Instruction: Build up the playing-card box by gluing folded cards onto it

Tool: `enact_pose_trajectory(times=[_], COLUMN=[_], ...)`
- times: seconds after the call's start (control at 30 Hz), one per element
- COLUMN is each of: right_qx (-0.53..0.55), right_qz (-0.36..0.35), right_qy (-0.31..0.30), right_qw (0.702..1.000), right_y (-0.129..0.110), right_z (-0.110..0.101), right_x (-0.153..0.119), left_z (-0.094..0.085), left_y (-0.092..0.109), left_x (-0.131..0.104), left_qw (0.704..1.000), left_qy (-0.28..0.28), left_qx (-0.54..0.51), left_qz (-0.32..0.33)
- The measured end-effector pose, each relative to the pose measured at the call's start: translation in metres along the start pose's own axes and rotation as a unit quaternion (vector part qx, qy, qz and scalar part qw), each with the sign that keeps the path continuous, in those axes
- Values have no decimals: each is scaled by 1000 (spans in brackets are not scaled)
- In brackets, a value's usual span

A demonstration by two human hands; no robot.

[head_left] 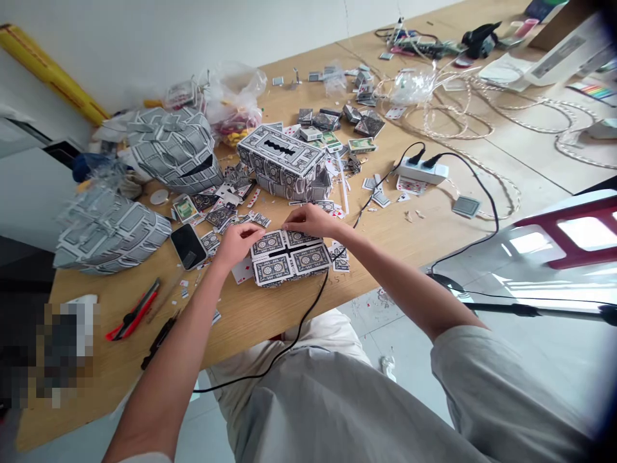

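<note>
A small box made of patterned playing cards (311, 258) lies at the table's near edge, a dark slot across its top. My left hand (240, 243) is closed on its far left corner, thumb and fingers pressed together there. Along the far edge, my right hand (311, 222) grips the box with bent fingers; the fingertips are partly hidden. A loose red-suited card (242, 271) sticks out from under the box's left side. Just beyond my hands stands a bigger playing-card box (282, 154) with a wavy dark slot in its lid.
Two woven card baskets (113, 231) stand at the left near a phone (188, 247). A red utility knife (135, 312) lies on the table's left part. A black cable (308, 315) runs past the box, and a power strip (423, 171) sits to the right among card scraps.
</note>
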State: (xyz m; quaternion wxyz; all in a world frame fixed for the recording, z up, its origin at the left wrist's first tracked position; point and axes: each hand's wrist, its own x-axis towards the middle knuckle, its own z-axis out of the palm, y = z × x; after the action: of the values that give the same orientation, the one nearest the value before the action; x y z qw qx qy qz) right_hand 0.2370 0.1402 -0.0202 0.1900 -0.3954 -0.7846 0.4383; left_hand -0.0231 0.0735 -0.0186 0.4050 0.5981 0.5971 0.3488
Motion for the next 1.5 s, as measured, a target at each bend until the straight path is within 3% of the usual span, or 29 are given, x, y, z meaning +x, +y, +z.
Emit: enact_pose_trajectory(times=[0.23,0.5,0.57,0.77,1.0,1.13,1.37,1.5], right_qx=[36,22,7,-7,63,109,248,216], right_qz=[16,11,25,107,107,99,118,138], right_qy=[25,30,60,157,151,163,176,205], right_qw=[999,999,998,982,981,976,945,945], right_y=[2,7,11,30,34,34,31,27], right_z=[9,12,13,22,24,17,24,27], right_x=[4,2,-3,-25,-30,-48,-70,-67], left_z=[23,26,25,25,27,26,23,23], left_y=[-24,-27,-29,-35,-41,-43,-48,-44], left_x=[-7,-11,-17,-39,-44,-52,-65,-67], left_qw=[991,981,979,980,981,980,985,987], left_qy=[51,70,88,134,148,161,153,151], left_qx=[-112,-163,-168,-135,-111,-109,-64,-37], left_qz=[-50,-77,-74,-60,-58,-52,-43,-35])
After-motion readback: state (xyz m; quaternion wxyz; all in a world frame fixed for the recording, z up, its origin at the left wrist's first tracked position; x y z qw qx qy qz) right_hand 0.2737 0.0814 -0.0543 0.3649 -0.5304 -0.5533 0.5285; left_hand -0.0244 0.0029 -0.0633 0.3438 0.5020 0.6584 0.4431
